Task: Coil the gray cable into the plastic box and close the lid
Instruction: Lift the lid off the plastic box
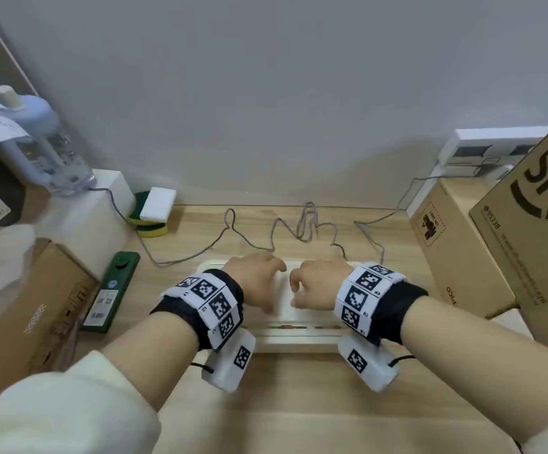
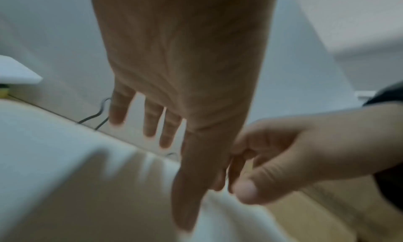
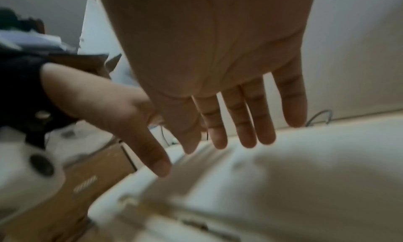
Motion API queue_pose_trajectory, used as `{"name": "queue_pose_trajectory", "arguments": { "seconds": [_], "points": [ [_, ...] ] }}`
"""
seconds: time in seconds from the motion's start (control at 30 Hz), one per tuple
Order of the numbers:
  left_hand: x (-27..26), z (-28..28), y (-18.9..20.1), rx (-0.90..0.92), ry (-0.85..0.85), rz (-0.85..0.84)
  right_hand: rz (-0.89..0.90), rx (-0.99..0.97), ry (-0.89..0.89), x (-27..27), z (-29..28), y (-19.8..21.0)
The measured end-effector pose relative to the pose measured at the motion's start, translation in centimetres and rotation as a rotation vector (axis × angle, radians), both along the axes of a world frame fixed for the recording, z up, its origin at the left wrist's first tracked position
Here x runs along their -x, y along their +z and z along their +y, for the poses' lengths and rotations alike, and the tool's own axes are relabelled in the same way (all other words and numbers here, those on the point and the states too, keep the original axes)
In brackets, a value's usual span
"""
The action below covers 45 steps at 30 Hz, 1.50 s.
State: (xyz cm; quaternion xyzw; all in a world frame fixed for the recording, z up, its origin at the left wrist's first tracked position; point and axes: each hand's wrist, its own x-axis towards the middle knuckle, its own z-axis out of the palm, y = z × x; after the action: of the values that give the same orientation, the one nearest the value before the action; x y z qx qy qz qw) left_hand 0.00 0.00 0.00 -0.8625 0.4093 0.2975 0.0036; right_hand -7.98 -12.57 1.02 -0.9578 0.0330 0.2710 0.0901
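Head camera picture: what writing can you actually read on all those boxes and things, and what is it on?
"95338": tilted brown cardboard box at the right, under a large round logo.
"pico": upright brown cardboard box beside it.
Flat green rectangular package: white label too small to read.
Left brown cardboard box: print blurred.

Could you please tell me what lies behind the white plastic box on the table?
Behind the plastic box, the gray cable sprawls in loose bends toward the wall. Both hands hover over the box, hiding its contents.
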Motion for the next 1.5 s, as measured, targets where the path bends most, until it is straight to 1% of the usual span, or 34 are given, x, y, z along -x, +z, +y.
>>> {"name": "queue_pose_trajectory", "arguments": {
  "seconds": [0.07, 0.13, 0.23, 0.3, 0.47, 0.57, 0.7, 0.77, 0.83, 0.87, 0.9, 0.93, 1.03, 1.07, 1.1, 1.17, 1.2, 1.23, 1.27, 1.33, 1.4, 1.5],
  "points": [
    [0.3, 0.3, -0.3, -0.139, -0.04, -0.069, -0.023, 0.06, 0.028, 0.7, 0.5, -0.9],
    [0.3, 0.9, -1.1, -0.219, -0.049, -0.108, -0.071, 0.049, 0.034, 1.8, 0.8, -2.1],
    [0.0, 1.3, -1.6, -0.211, -0.067, -0.1, -0.136, 0.007, 0.01, 2.6, 0.5, -2.9],
    [0.1, 1.4, -1.4, -0.196, -0.088, -0.126, -0.184, -0.009, 0.0, 3.1, 0.5, -3.5],
    [-0.6, 0.7, -0.5, -0.192, -0.163, -0.145, -0.241, 0.029, -0.022, 3.5, 1.1, -4.3],
    [-1.2, 0.3, 0.2, -0.211, -0.157, -0.104, -0.243, 0.068, 0.022, 3.7, 1.8, -4.3],
    [-2.1, -0.4, 1.7, -0.268, -0.089, 0.045, -0.278, 0.179, 0.079, 3.5, 2.4, -3.8],
    [-2.2, -0.6, 2.3, -0.308, -0.037, 0.099, -0.261, 0.223, 0.1, 3.2, 2.8, -3.4],
    [-2.0, -0.6, 3.0, -0.342, -0.004, 0.086, -0.222, 0.276, 0.103, 3.0, 3.2, -2.5],
    [-1.8, -0.4, 3.6, -0.328, -0.003, 0.047, -0.25, 0.304, 0.079, 2.9, 3.2, -2.1],
    [-1.7, -0.1, 4.1, -0.272, 0.001, 0.014, -0.283, 0.3, 0.06, 2.6, 3.2, -1.6],
    [-1.4, 0.3, 4.8, -0.169, 0.016, 0.007, -0.314, 0.263, 0.042, 2.4, 3.0, -1.2],
    [0.0, 1.7, 6.5, 0.246, 0.151, 0.123, -0.517, 0.174, -0.028, 1.8, 2.1, 0.5],
    [0.7, 2.2, 6.8, 0.342, 0.171, 0.103, -0.573, 0.156, -0.057, 1.8, 1.9, 1.4],
    [1.2, 2.5, 6.9, 0.388, 0.167, 0.014, -0.61, 0.148, -0.081, 2.0, 2.0, 2.2],
    [1.7, 3.3, 7.0, 0.431, 0.13, -0.219, -0.662, 0.136, -0.068, 2.2, 2.2, 3.6],
    [1.8, 3.6, 7.2, 0.454, 0.137, -0.254, -0.668, 0.107, -0.053, 2.5, 2.4, 4.3],
    [1.7, 4.0, 7.3, 0.468, 0.147, -0.222, -0.646, 0.074, -0.04, 2.8, 2.6, 4.9],
    [1.6, 4.4, 7.3, 0.465, 0.147, -0.154, -0.609, 0.032, -0.026, 3.0, 2.8, 5.4],
    [1.6, 5.1, 6.7, 0.368, 0.115, 0.018, -0.49, -0.069, -0.006, 3.5, 3.2, 5.4],
    [2.3, 5.8, 4.9, 0.284, 0.081, 0.163, -0.365, -0.153, 0.007, 4.5, 3.9, 3.8],
    [3.6, 7.3, 1.3, 0.282, 0.097, 0.263, -0.231, -0.151, 0.044, 6.8, 5.2, -0.5]
  ]
}}
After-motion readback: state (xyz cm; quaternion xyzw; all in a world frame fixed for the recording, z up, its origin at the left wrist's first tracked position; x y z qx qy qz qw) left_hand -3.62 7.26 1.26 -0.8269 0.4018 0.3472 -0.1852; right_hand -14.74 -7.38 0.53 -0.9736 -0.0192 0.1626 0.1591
